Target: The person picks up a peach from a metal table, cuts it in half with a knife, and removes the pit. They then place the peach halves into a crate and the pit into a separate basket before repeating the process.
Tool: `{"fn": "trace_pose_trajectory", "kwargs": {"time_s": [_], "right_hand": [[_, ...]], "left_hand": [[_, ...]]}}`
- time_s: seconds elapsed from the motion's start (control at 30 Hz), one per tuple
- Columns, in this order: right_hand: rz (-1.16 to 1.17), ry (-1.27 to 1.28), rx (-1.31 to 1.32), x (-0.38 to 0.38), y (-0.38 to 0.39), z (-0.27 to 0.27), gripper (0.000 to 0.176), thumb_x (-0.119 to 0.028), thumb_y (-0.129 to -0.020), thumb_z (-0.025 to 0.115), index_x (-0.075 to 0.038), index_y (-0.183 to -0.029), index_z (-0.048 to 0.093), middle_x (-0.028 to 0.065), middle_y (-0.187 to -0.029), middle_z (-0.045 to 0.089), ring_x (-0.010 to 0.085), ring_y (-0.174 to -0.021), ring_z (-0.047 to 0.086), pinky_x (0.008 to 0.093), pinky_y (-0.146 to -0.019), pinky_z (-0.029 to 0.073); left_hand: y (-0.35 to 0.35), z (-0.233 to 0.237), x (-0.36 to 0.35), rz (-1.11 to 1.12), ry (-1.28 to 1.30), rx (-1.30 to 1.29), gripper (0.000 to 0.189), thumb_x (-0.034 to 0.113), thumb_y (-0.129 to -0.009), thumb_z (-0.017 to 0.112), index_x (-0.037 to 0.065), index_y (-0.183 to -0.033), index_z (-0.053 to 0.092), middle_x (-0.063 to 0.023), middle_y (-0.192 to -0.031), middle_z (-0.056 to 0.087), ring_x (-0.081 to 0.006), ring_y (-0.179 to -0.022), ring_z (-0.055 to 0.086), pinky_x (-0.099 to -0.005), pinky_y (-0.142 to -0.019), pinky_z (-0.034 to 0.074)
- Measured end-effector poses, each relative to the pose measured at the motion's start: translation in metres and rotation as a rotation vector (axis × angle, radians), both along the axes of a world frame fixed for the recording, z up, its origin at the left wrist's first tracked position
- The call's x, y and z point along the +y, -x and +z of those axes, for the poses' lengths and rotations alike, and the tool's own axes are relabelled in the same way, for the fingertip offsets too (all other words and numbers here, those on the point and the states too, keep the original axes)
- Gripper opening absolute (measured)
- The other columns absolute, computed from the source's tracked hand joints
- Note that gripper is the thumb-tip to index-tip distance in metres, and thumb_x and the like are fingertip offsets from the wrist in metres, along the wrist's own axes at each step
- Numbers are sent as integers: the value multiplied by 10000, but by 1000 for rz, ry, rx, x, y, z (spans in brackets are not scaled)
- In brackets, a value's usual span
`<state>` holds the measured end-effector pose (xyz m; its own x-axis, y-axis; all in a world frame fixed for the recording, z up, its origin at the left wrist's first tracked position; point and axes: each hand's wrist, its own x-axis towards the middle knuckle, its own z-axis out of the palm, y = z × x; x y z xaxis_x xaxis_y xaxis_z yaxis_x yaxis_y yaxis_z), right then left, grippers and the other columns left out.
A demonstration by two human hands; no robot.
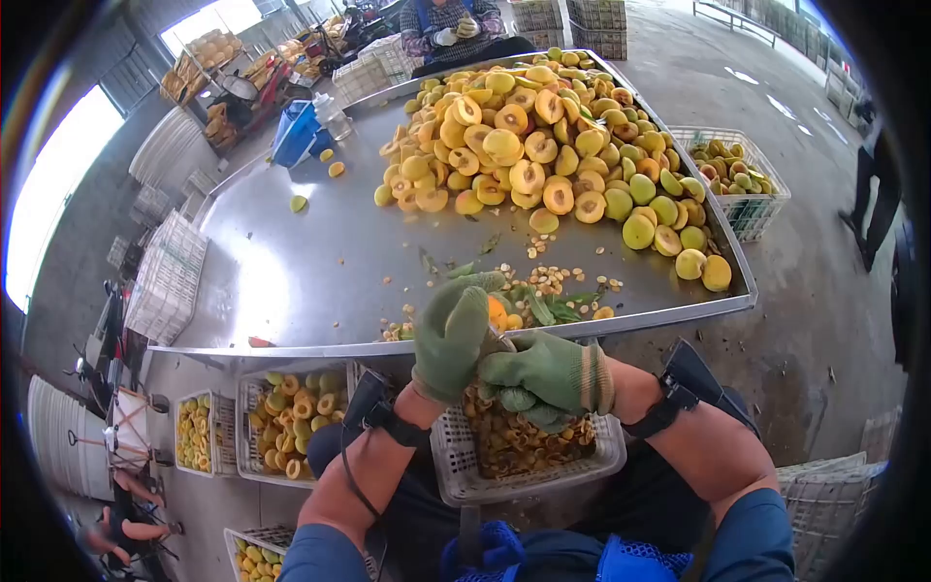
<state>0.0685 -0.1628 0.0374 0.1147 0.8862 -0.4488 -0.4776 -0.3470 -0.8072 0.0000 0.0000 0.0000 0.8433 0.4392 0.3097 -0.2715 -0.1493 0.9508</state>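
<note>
In green gloves, both my hands meet above the near edge of the metal table [330, 262]. My left hand [454, 335] is closed around a yellow-orange peach [497, 312], mostly hidden by the glove. Right beside it, my right hand [548, 375] is curled shut, fingers toward the peach; a small metallic bit shows there, too little to name. Under my hands, between my knees, a pale plastic crate [606, 466] holds brown pits and scraps [533, 448]. A large heap of halved peaches [529, 145] covers the table's far right part. Loose pits and leaves [548, 291] lie just beyond my hands.
A crate of peaches [747, 209] stands right of the table. Crates of halves [291, 422] sit on the floor at left. A blue container [296, 134] and a clear bottle [333, 118] stand at the table's far left. Across the table sits a gloved person [464, 34]; another person stands at right.
</note>
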Motion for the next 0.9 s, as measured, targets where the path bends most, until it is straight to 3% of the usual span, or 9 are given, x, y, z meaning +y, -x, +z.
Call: {"fn": "trace_pose_trajectory", "kwargs": {"time_s": [0.07,0.17,0.27,0.37,0.47,0.77,0.9], "right_hand": [[-78,-3,-89,4,6,-6,202,-249,-985,596,-51,-977,635,-19,-619,506,89,-411,432,275,-352,340],[-19,-14,114,-3,1,5,219,-247,-945,588,-37,-916,642,9,-604,516,127,-400,455,309,-349,367],[-55,6,2,-3,5,8,213,-249,-947,583,-46,-911,638,4,-602,504,124,-395,435,311,-349,349],[0,2,51,-6,0,7,223,-262,-959,579,-53,-912,641,-1,-604,501,123,-393,428,310,-348,351],[76,-22,143,-10,-6,10,211,-259,-973,582,-70,-893,635,-8,-607,501,113,-396,421,290,-350,343],[181,63,3,-15,-13,17,171,-243,-970,612,-90,-898,583,-35,-583,456,76,-383,383,257,-341,298],[221,32,73,-18,-16,18,153,-235,-958,618,-97,-903,581,-38,-577,453,68,-380,377,254,-339,295]], "left_hand": [[0,-2,-2,28,-15,-9,323,221,-1023,557,-26,-1200,668,-66,-1025,715,-95,-772,641,-259,-688,543],[2,7,-11,25,82,-18,307,220,-1023,555,-24,-1160,682,-60,-980,711,-79,-699,627,-248,-612,523],[3,13,-15,28,49,7,305,223,-1025,555,-18,-1160,685,-58,-946,710,-80,-670,626,-245,-581,513],[0,8,-6,-68,126,80,298,224,-1031,555,-10,-1162,684,-55,-938,713,-81,-671,631,-243,-582,518],[2,14,-4,-157,172,112,299,235,-1030,564,-5,-1157,689,-58,-951,720,-90,-669,641,-242,-594,528],[8,33,1,-292,52,264,348,297,-1017,591,-3,-1138,720,-65,-1046,726,-118,-941,659,-274,-794,562],[6,27,14,-410,-18,274,433,360,-1017,640,-37,-1186,686,-139,-1145,725,-186,-1007,701,-340,-879,591]]}}
